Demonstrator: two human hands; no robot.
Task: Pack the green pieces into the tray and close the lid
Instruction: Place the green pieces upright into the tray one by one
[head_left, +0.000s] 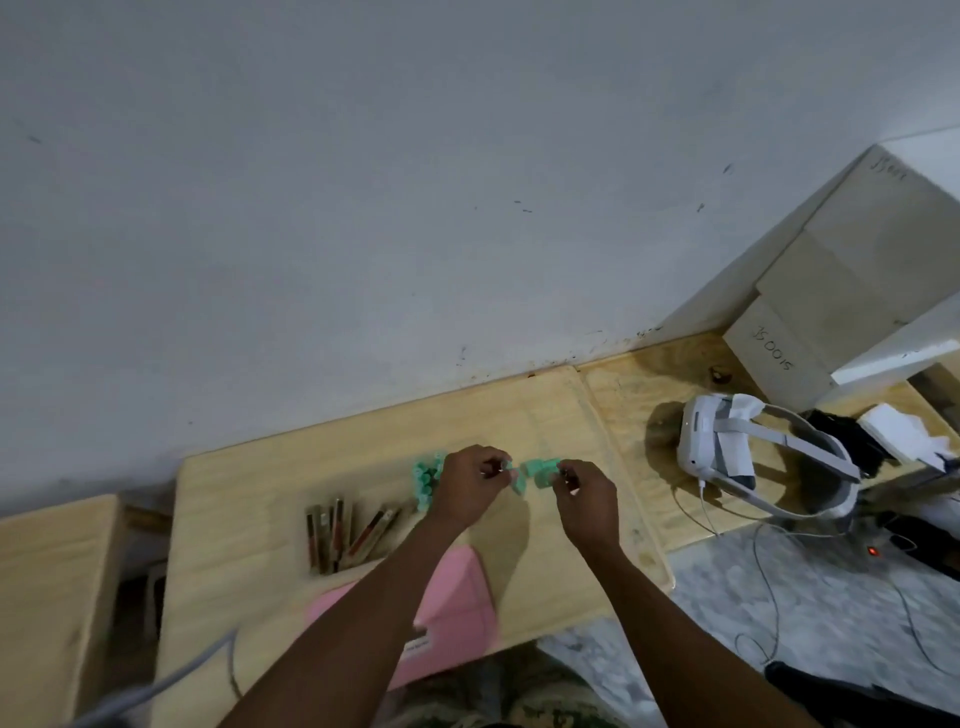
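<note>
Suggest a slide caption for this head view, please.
Both hands, left hand and right hand, handle green pieces above a wooden board.

The green pieces (540, 474) are mint green. The worktop (260, 519) is pale, grained plywood. A pink box (457, 608) lies at its near edge. The headset (727, 447) is white, the floor (779, 597) grey-white marbled, the wall (363, 208) plain grey.

Left hand (470, 480) and right hand (584, 493) pinch green pieces (540, 474) above the table (249, 499).
</note>
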